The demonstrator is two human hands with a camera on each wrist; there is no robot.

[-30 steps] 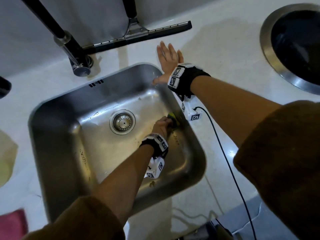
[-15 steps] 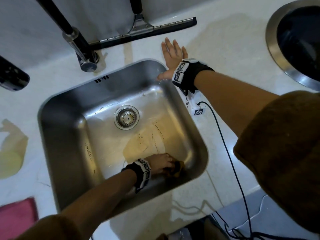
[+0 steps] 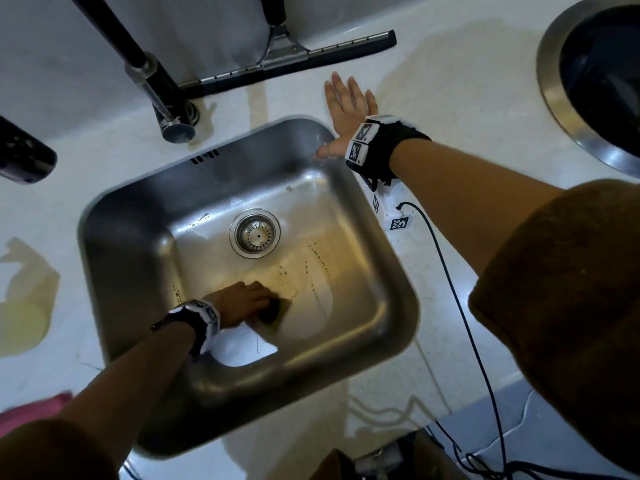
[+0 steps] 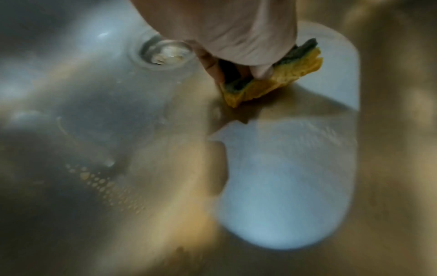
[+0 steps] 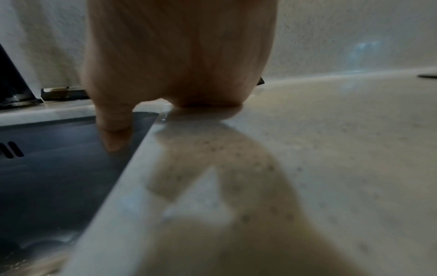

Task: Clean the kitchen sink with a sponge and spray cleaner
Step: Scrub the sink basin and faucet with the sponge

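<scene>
The head view looks steeply down over the whole sink [image 3: 114, 258] and counter [image 3: 450, 98]. The left wrist view sits close inside the basin, facing the drain [image 4: 165, 54]; the right skims the counter, sharing the sink's rim

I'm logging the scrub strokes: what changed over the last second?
The left hand, gripping the yellow-and-green sponge, swept from the steel sink's right wall, near the drain, to its near side, then leftward along the floor. The right hand stayed flat on the white counter, thumb over the rim.
</scene>
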